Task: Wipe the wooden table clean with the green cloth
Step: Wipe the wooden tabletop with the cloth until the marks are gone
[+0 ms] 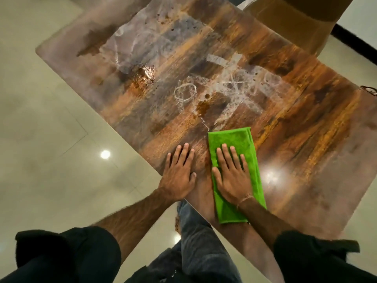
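The folded green cloth (pixel 244 144) lies flat on the wooden table (pixel 306 144) near its front edge. My right hand (pixel 231 174) presses on the cloth with straight, spread fingers. Just left of the cloth, my left hand (pixel 179 172) rests flat on the bare wood by the table's edge. Beyond the cloth the tabletop carries white chalky scribbles (pixel 184 93), brown spill spots (pixel 203 107) and a wet brown patch with crumbs (pixel 143 75).
A tan chair (pixel 302 19) stands at the table's far side. A dark object (pixel 369 89) pokes in at the right edge. Glossy pale floor tiles (pixel 51 139) surround the table, and my jeans-clad leg (pixel 193 242) is against the table's front edge.
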